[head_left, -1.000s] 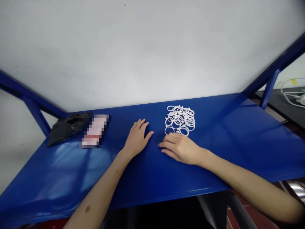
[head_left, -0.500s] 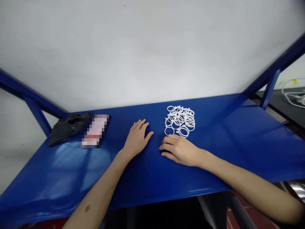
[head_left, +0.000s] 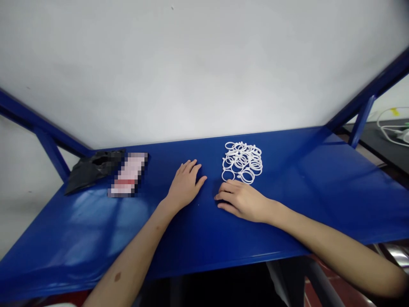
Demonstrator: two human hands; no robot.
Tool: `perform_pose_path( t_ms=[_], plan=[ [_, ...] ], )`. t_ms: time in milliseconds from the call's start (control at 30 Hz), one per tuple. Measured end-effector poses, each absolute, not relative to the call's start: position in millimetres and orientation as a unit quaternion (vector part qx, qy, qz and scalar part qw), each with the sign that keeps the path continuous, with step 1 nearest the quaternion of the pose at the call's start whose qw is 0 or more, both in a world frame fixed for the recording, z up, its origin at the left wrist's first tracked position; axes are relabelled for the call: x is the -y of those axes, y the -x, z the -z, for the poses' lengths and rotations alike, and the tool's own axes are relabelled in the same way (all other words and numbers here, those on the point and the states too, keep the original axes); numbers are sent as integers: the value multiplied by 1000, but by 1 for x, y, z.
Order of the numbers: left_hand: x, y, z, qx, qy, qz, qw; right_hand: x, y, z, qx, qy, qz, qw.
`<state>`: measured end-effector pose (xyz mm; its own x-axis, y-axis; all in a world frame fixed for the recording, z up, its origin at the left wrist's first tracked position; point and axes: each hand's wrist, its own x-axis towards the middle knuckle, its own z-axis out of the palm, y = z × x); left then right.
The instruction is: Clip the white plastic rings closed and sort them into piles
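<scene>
A heap of white plastic rings (head_left: pixel 242 162), many with a small knob or eyelet, lies on the blue tabletop (head_left: pixel 211 243) right of centre. Just in front of the heap rests my right hand (head_left: pixel 241 199), fingers bent loosely and apart, holding nothing. Its knuckles come close to the nearest rings; whether they touch I cannot tell. My left hand (head_left: pixel 185 183) lies palm down on the table, left of the rings, with its fingers stretched out and thumb spread. Nothing is in it.
At the left, a black plastic bag (head_left: pixel 92 168) lies beside a pixelated pink-and-white item (head_left: pixel 129 172). A pale wall (head_left: pixel 204 76) rises behind the table. Blue frame bars (head_left: pixel 51 151) slant at both sides. White cables (head_left: pixel 391 130) sit on a dark surface at the far right.
</scene>
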<state>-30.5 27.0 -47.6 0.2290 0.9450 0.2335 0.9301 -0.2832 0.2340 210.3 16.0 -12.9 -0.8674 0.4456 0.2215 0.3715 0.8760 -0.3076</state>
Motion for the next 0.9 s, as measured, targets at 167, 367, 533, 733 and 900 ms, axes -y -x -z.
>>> perform_pose_path(
  t_ms=[167, 367, 533, 733, 900],
  plan=[
    [-27, 31, 47, -596, -787, -156, 17, -16, -210, 14, 960, 208, -121, 146],
    [-26, 30, 42, -608, -784, -123, 26, -25, -217, 7, 955, 242, -43, 168],
    [-26, 29, 38, -609, -785, -106, 36, -38, -231, -2, 934, 310, 40, 175],
    [-27, 30, 38, -608, -787, -102, 39, -44, -231, 8, 943, 294, 49, 147],
    [-26, 29, 40, -606, -787, -111, 32, -49, -227, 7, 948, 262, 57, 170]
  ],
)
